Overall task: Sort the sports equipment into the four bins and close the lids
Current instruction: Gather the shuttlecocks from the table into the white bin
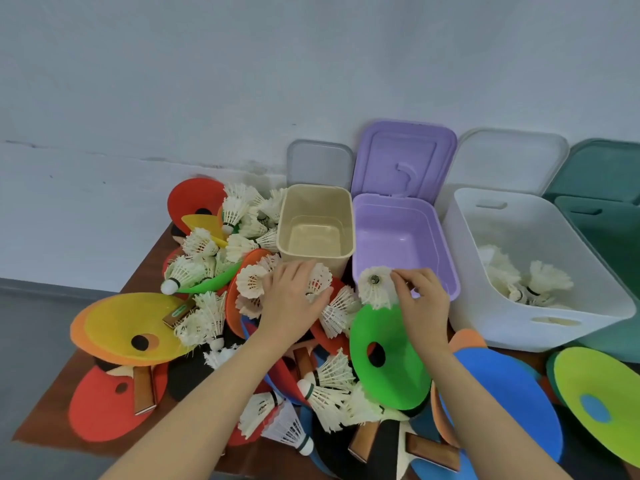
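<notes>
Several shuttlecocks [526, 282] in white bin [465, 271]

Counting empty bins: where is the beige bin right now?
Head view, centre: the beige bin stands between the shuttlecock pile and the purple bin.

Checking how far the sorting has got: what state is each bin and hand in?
Beige bin: open, empty.
Purple bin: lid up, empty.
White bin: open, holds shuttlecocks.
Green bin: open, contents unseen.
Left hand: grips a shuttlecock.
Right hand: pinches another shuttlecock.
</notes>
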`<state>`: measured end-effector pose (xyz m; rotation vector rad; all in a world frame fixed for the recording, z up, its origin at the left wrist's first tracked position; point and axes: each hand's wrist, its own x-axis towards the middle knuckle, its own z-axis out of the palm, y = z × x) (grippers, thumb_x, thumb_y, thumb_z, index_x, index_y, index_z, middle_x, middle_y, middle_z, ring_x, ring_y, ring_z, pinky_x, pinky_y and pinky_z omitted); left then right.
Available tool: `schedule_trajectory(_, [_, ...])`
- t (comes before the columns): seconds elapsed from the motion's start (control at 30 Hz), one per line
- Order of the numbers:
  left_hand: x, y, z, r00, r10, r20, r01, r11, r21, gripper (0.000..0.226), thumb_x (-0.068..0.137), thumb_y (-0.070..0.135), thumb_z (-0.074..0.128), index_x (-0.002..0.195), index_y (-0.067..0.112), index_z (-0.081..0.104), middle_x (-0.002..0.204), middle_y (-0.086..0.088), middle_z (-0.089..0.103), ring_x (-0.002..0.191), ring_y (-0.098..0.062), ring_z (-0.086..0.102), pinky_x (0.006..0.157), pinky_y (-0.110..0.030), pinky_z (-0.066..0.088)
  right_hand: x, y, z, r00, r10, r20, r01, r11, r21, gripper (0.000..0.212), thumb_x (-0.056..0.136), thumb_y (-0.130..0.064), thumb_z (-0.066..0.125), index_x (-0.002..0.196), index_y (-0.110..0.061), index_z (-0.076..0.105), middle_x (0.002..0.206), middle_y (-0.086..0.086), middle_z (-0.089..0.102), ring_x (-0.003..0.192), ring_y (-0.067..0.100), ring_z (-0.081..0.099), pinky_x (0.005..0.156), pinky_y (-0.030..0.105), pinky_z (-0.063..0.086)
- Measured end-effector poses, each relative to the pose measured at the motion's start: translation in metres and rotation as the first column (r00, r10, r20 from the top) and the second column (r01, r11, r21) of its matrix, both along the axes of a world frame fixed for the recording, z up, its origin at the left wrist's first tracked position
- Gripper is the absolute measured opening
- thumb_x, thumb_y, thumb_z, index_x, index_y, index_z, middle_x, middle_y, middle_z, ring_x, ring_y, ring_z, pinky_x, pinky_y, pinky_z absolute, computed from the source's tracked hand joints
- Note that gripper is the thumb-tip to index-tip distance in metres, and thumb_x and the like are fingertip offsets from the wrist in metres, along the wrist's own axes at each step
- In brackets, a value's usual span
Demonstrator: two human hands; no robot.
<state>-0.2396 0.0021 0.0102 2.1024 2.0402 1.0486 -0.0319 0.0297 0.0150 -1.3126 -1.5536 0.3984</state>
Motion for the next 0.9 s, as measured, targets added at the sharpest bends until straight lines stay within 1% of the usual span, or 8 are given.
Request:
schedule_trajectory(0.17, [0.045, 0.028, 0.028, 0.997, -0.07, -0.008, 0.071, 0.996, 0.059, 0.061, 0.08, 0.053, 0.042, 0.126, 0.015, 0.054, 0.119, -0.002, 0.057, 0.111, -0.02, 0.045, 0.085, -0.021, 0.015, 0.05, 0.019, 0.028, 0.999, -0.031, -0.038, 0.032, 0.999, 0.027, 0.008, 0.085, -0.007, 0.065, 0.087, -0.012, 0.07, 0.079, -0.002, 0.057, 0.073, 0.002, 0.054, 0.065, 0.009, 0.039])
schedule_trajectory(0.37, [0.131, 0.073, 0.055, 0.988, -0.155, -0.003, 0.153, 0.975, 0.16, 0.053, 0.078, 0.047, 0.05, 0.12, 0.015, 0.058, 0.111, -0.002, 0.061, 0.1, -0.018, 0.045, 0.08, -0.026, 0.024, 0.134, 0.047, 0.055, 0.991, -0.132, -0.014, 0.133, 0.988, 0.08, 0.008, 0.086, -0.007, 0.063, 0.088, -0.01, 0.07, 0.08, -0.002, 0.058, 0.073, 0.004, 0.055, 0.067, 0.008, 0.039])
schedule_trajectory(0.5, [0.2, 0.107, 0.064, 0.972, -0.236, 0.004, 0.231, 0.955, 0.185, 0.055, 0.081, 0.048, 0.046, 0.122, 0.013, 0.058, 0.118, -0.004, 0.061, 0.105, -0.019, 0.044, 0.084, -0.028, 0.028, 0.195, 0.066, 0.066, 0.971, -0.237, 0.039, 0.233, 0.968, 0.094, 0.007, 0.087, -0.008, 0.062, 0.087, -0.009, 0.07, 0.077, -0.004, 0.054, 0.07, 0.009, 0.053, 0.066, 0.011, 0.039])
schedule_trajectory(0.6, [0.249, 0.126, 0.064, 0.949, -0.316, 0.016, 0.313, 0.944, 0.105, 0.056, 0.086, 0.047, 0.044, 0.134, 0.018, 0.047, 0.136, -0.002, 0.049, 0.121, -0.022, 0.041, 0.091, -0.034, 0.027, 0.233, 0.079, 0.065, 0.946, -0.309, 0.097, 0.306, 0.951, 0.041, 0.011, 0.09, -0.012, 0.059, 0.09, -0.008, 0.069, 0.079, -0.005, 0.052, 0.069, 0.005, 0.05, 0.063, 0.01, 0.036])
schedule_trajectory(0.73, [0.291, 0.158, 0.054, 0.921, -0.386, -0.058, 0.379, 0.92, -0.103, 0.059, 0.093, 0.034, 0.052, 0.145, 0.023, 0.026, 0.154, 0.0, 0.02, 0.139, -0.02, 0.018, 0.108, -0.033, 0.016, 0.266, 0.096, 0.052, 0.911, -0.349, 0.22, 0.377, 0.921, -0.1, 0.017, 0.094, -0.019, 0.053, 0.096, -0.01, 0.067, 0.092, -0.003, 0.055, 0.069, 0.009, 0.049, 0.054, 0.013, 0.033])
schedule_trajectory(0.77, [0.297, 0.165, 0.051, 0.917, -0.384, -0.109, 0.367, 0.918, -0.15, 0.062, 0.092, 0.033, 0.052, 0.146, 0.023, 0.023, 0.155, 0.0, 0.014, 0.141, -0.021, 0.014, 0.11, -0.035, 0.015, 0.271, 0.102, 0.048, 0.907, -0.334, 0.256, 0.377, 0.915, -0.141, 0.019, 0.095, -0.02, 0.051, 0.102, -0.011, 0.066, 0.101, 0.0, 0.058, 0.075, 0.013, 0.052, 0.057, 0.02, 0.037])
schedule_trajectory(0.83, [0.302, 0.177, 0.046, 0.908, -0.371, -0.194, 0.321, 0.915, -0.245, 0.067, 0.091, 0.033, 0.054, 0.147, 0.023, 0.017, 0.157, -0.003, 0.006, 0.142, -0.025, 0.009, 0.112, -0.038, 0.014, 0.277, 0.111, 0.04, 0.915, -0.267, 0.303, 0.342, 0.91, -0.232, 0.028, 0.095, -0.024, 0.051, 0.119, -0.012, 0.06, 0.12, 0.004, 0.056, 0.093, 0.02, 0.057, 0.072, 0.029, 0.045])
schedule_trajectory(0.9, [0.302, 0.182, 0.042, 0.909, -0.354, -0.218, 0.286, 0.913, -0.29, 0.066, 0.093, 0.034, 0.051, 0.148, 0.02, 0.016, 0.157, -0.005, 0.006, 0.142, -0.025, 0.01, 0.112, -0.039, 0.015, 0.279, 0.117, 0.034, 0.921, -0.189, 0.342, 0.291, 0.915, -0.278, 0.038, 0.093, -0.025, 0.053, 0.129, -0.011, 0.053, 0.129, 0.006, 0.052, 0.11, 0.022, 0.054, 0.086, 0.032, 0.043])
